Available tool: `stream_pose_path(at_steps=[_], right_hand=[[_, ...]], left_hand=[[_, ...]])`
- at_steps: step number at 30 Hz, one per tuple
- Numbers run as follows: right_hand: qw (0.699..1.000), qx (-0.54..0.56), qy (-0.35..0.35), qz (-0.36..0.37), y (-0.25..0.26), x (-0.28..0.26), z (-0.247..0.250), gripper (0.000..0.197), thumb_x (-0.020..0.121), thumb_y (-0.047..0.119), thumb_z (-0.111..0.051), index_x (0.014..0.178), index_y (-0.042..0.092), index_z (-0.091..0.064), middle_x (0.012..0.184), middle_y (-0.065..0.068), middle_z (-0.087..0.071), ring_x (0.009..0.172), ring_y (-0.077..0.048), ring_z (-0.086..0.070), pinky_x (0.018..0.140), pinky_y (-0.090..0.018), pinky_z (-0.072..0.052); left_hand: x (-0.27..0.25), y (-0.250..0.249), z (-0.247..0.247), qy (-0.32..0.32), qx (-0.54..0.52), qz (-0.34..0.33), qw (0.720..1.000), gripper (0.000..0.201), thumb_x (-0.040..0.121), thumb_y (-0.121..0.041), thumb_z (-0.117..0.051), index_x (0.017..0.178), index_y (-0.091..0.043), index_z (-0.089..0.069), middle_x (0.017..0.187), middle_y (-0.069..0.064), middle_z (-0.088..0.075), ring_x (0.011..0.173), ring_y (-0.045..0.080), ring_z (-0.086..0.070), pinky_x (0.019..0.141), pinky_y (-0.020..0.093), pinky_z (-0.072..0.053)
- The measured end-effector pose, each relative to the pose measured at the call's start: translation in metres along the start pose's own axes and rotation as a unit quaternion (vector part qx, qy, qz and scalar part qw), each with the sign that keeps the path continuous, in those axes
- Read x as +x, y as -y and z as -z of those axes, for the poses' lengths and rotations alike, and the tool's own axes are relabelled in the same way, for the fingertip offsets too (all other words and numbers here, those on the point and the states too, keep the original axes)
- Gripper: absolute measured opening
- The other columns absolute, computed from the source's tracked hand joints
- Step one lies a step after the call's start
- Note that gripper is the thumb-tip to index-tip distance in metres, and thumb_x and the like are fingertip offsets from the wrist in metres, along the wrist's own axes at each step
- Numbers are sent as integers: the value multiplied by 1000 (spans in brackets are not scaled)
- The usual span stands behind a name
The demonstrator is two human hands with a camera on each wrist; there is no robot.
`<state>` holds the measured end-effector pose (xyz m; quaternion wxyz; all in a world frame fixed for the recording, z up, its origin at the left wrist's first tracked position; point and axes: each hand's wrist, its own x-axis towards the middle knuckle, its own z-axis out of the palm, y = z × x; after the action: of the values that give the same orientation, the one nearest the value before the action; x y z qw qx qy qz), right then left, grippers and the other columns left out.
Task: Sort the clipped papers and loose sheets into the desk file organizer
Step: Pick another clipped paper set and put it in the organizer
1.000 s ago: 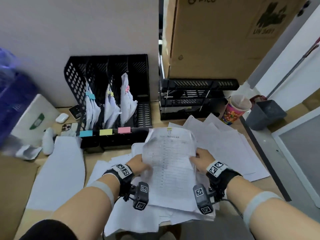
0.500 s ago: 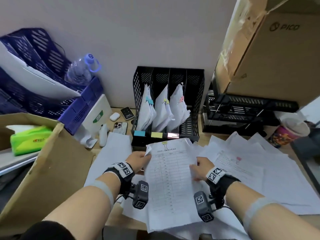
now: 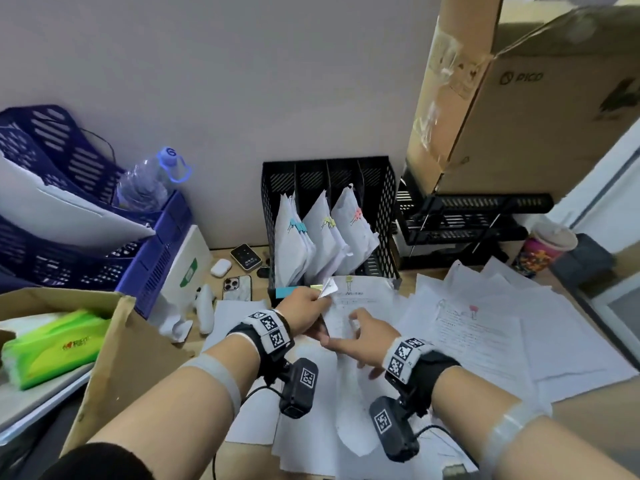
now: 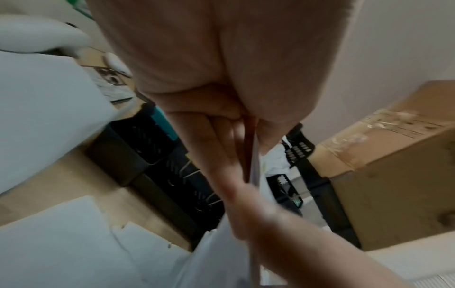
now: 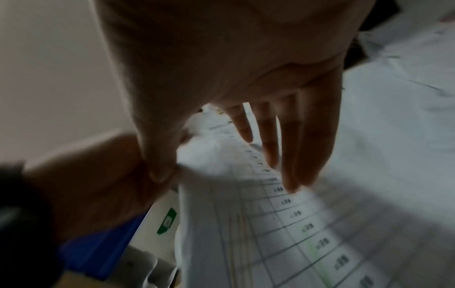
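The clipped papers are pinched at their left edge by the left hand, thumb over curled fingers; the grip is narrow. Just right of that grip, the right hand is spread loosely over the sheet, holding nothing. The printed table is blurred and unreadable. Just beyond the grip stands the black file organizer, three slots filled. Loose sheets are scattered over the surface, right of the grip.

You see matt white paper sheets on a pale wood-look desk, a black perforated organizer, glossy blue plastic trays, a clear crinkled bottle, and taped matt cardboard.
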<state>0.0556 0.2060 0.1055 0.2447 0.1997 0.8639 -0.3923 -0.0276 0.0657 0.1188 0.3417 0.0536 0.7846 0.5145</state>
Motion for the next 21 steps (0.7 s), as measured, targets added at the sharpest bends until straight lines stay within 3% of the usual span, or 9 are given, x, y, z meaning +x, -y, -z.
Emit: stream_pose_path(at_steps=[2,4,6,8,11,13,15,18,21], right_hand=[[997,-66,-27,8,10,-5,-1,81,68,56,-66,134,27,-30,102,-8,-65,71,-26,-74,56,-39,-61],[984,-150,-89,21,15,-6,6,50,81,29,-55,127,17,-38,109,-12,-64,88,-31,-70,75,-42,-60],[978,-159,-131,25,19,-11,23,38,87,19,-46,125,20,-43,114,-12,-63,101,-32,-63,86,-38,-54],[976,-132,-172,33,23,-18,47,35,89,16,-42,124,23,-44,109,-10,-65,97,-32,-62,83,-38,-53],[959,-97,-256,73,32,-32,88,42,86,12,-42,126,27,-43,99,-11,-67,80,-32,-58,73,-36,-50],[949,-63,-294,99,41,-43,113,46,89,10,-41,132,26,-43,100,-14,-66,84,-36,-58,76,-38,-49],[936,-18,-327,132,51,-48,133,44,91,12,-41,132,25,-46,107,-15,-66,95,-38,-60,85,-42,-50],[926,80,-329,164,62,-42,154,36,92,18,-44,126,26,-54,112,-9,-68,102,-33,-62,92,-45,-51],[931,142,-284,180,68,-26,167,32,91,20,-49,121,19,-59,114,-4,-68,106,-26,-62,97,-44,-50]], left_hand=[[1,-12,-3,27,7,-27,999,21,102,-15,-47,85,-5,-54,70,20,-61,51,26,-68,56,38,-61],[0,-24,-6,63,5,-63,996,19,101,-19,-52,86,-8,-52,73,16,-65,62,31,-74,63,41,-62],[0,-35,-6,92,34,-107,989,27,97,-34,-62,93,-7,-59,83,8,-73,79,30,-77,73,43,-61],[6,-44,-3,83,74,-141,984,36,93,-46,-64,108,-13,-65,100,6,-74,87,23,-76,78,40,-60],[28,-53,3,-8,174,-174,969,34,94,-43,-60,124,-26,-60,111,7,-67,87,19,-68,85,38,-58],[44,-57,5,-59,324,-171,929,47,96,-36,-55,141,-30,-47,128,10,-55,98,23,-64,94,35,-52],[60,-62,3,-70,396,-140,905,60,94,-31,-55,151,-33,-33,144,12,-36,110,29,-61,101,38,-50],[81,-67,-1,-78,455,-76,884,68,90,-31,-55,151,-40,-27,156,11,-18,131,36,-49,102,44,-49],[90,-69,1,-79,466,-23,881,60,84,-42,-58,140,-33,-37,147,13,-26,117,40,-56,97,49,-51]])
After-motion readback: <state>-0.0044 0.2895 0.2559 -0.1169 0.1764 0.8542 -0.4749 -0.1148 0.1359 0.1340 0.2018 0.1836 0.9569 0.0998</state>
